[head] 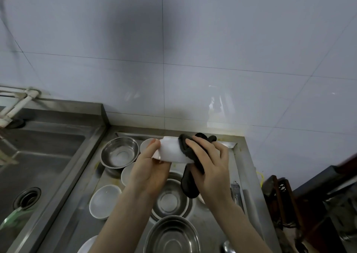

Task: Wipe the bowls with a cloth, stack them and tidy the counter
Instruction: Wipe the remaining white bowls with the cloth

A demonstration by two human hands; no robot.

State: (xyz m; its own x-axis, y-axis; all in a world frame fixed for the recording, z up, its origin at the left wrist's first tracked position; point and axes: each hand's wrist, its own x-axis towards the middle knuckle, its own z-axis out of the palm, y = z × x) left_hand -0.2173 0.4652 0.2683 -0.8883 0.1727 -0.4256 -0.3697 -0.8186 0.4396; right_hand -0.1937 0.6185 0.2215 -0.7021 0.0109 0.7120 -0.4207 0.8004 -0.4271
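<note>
Head view: left hand (148, 167) grips a white bowl (172, 150) tipped on its side above the surface (249, 198); right hand (210, 162) presses a dark cloth (188, 177) against its right flank.

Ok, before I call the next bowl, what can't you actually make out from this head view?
- Inside of the held white bowl: turned away from the camera.
- Steel bowl under the arms: rim partly covered by left hand and dark cloth.
- White dish: cut by the bottom edge.
- Items right of the counter: dark, blurred.
</note>
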